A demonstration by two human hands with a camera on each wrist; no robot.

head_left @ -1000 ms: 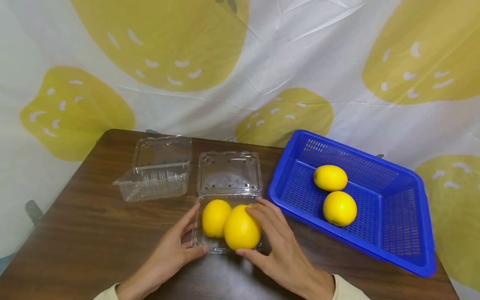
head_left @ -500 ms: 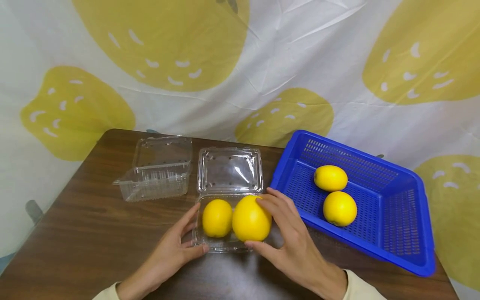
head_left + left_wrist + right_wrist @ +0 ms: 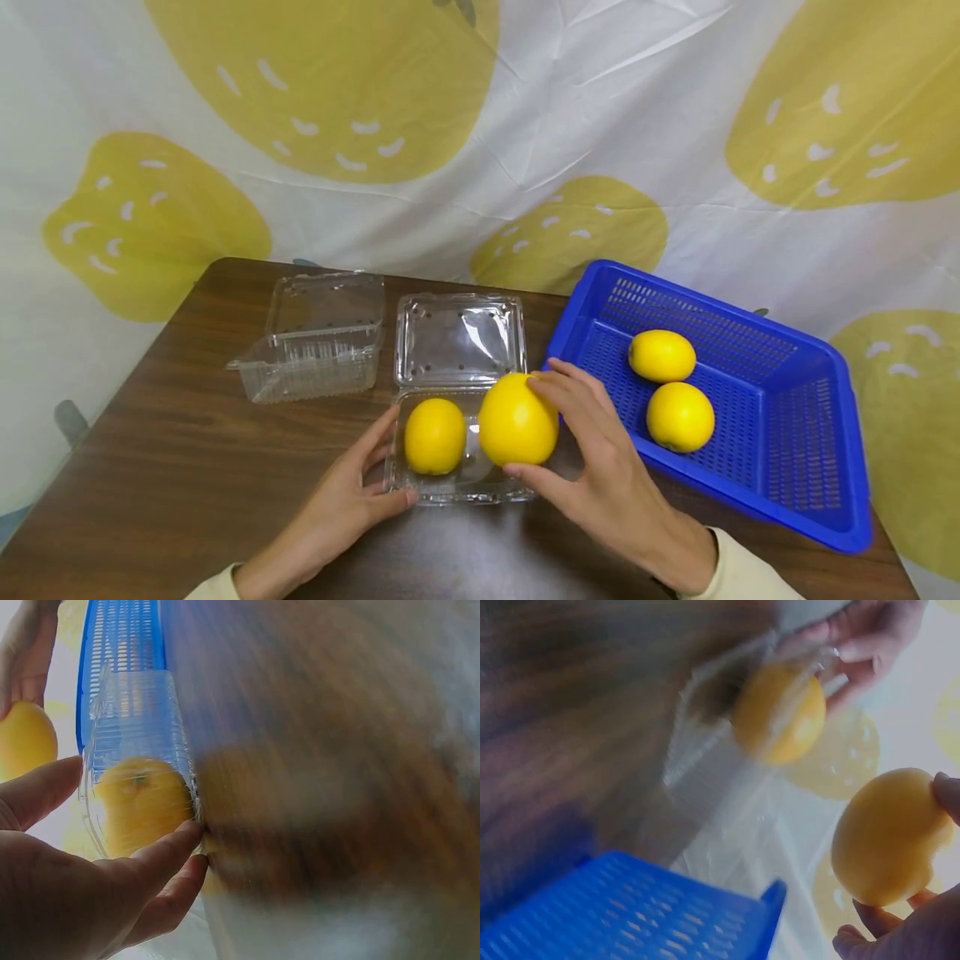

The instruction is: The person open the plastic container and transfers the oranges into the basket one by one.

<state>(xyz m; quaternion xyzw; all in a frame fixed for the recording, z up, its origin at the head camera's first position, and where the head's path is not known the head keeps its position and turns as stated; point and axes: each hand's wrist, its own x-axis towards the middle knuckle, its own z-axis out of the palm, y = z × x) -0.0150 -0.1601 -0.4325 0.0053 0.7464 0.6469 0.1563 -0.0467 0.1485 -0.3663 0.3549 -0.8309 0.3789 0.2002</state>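
My right hand holds a yellow lemon between thumb and fingers, over the right half of an opened clear plastic clamshell box. In the right wrist view, that lemon hangs apart from the box. A second lemon lies in the left half of the box; a green stem mark shows on this lemon in the left wrist view. With thumb and fingers, my left hand grips the box's left side. The box's lid lies folded back behind it.
A blue plastic basket stands on the right, with two more lemons inside. Another opened clear clamshell box sits at the back left. The brown wooden table ends at a lemon-print cloth.
My right hand has moved the held lemon rightward and away from me, widening the gap to the other lemon. The lid has tipped slightly backward. My left hand stays in place.
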